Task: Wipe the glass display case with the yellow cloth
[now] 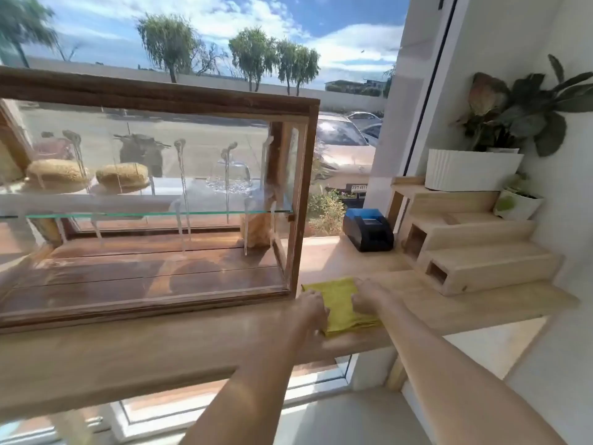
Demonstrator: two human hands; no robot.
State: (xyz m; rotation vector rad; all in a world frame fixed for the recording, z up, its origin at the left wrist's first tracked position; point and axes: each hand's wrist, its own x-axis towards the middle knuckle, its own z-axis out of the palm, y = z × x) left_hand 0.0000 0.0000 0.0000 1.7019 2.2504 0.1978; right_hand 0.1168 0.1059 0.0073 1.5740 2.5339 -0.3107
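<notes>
Resting on the wooden counter (417,290) just right of the glass display case (150,200), the folded yellow cloth (340,303) lies under both the left hand (309,308) and right hand (369,298), fingers apparently pressing it though their curl is unclear; wiping seemingly not yet begun.

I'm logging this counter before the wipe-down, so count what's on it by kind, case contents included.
Glass display case: 1
Yellow cloth: 1
Round loaves: 2
Glass dome: 1
Receipt printer: 1
Stepped wooden stand: 1
Potted plants: 2
Total: 9
</notes>
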